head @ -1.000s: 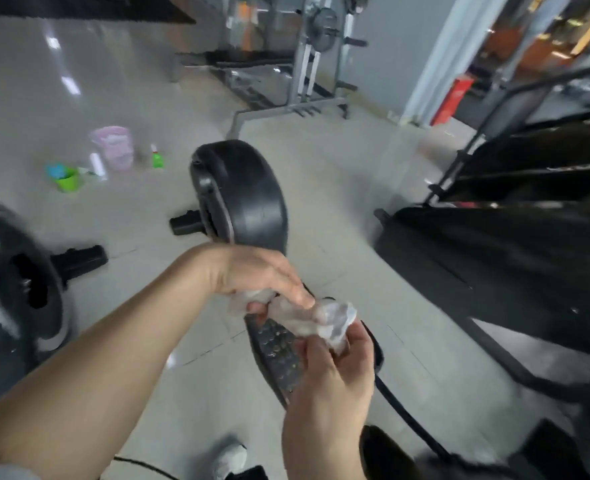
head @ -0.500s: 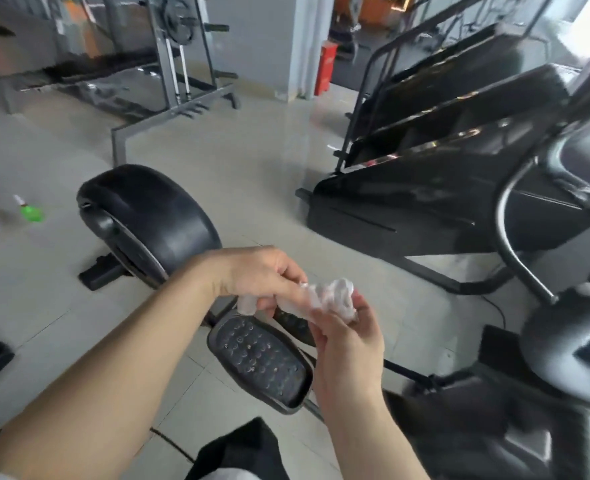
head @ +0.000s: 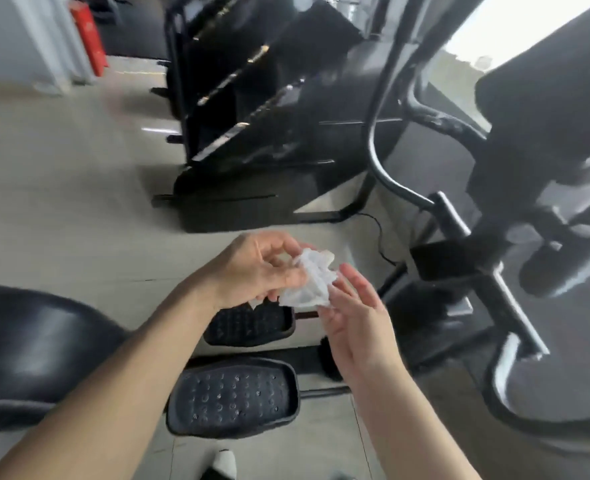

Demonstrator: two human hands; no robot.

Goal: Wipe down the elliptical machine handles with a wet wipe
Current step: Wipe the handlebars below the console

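Note:
A crumpled white wet wipe [head: 310, 280] sits between both hands at the frame's middle. My left hand [head: 256, 268] pinches its left side with thumb and fingers. My right hand [head: 355, 317] holds its lower right edge, palm turned up and fingers partly spread. Both hands hover above the elliptical's two studded black pedals [head: 232, 398]. The elliptical's curved black handle bar [head: 381, 168] rises to the right of the hands, apart from them. Its console and upper frame [head: 543, 109] fill the right side, blurred.
A black stair-climber machine [head: 252, 133] stands on the tiled floor behind the hands. The elliptical's black flywheel housing [head: 26, 344] is at the lower left. A red object [head: 90, 36] leans by a white pillar at top left. A cable [head: 380, 244] trails on the floor.
The view has swung right, bringing the elliptical's handle bar and console into sight. Both hands stayed together on the wipe, and the right hand's fingers have spread more.

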